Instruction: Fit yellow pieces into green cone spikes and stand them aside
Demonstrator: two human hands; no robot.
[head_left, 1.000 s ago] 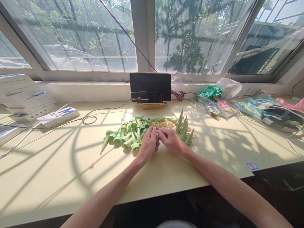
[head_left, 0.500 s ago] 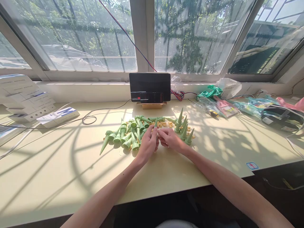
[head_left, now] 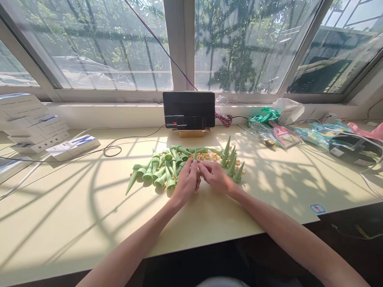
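My left hand (head_left: 187, 181) is closed around a green cone-shaped spike (head_left: 195, 156), whose tip points up and away above my fingers. My right hand (head_left: 214, 175) meets it from the right, fingers pinched at the spike's lower part; what they pinch is hidden. Both hands rest on the pale yellow table (head_left: 89, 207). Just left of them lies a heap of green spikes (head_left: 158, 169) on their sides. To the right, several green spikes (head_left: 231, 163) stand upright. Small yellow pieces (head_left: 209, 156) are scattered behind my hands.
A black tablet with a phone (head_left: 189, 111) leans on a wooden stand at the window sill. A grey cable (head_left: 112, 150) loops across the table on the left, near white boxes (head_left: 32, 123). Plastic bags and packets (head_left: 284, 127) crowd the back right.
Both hands stay together at the same spot; only small finger shifts around the held spike show.
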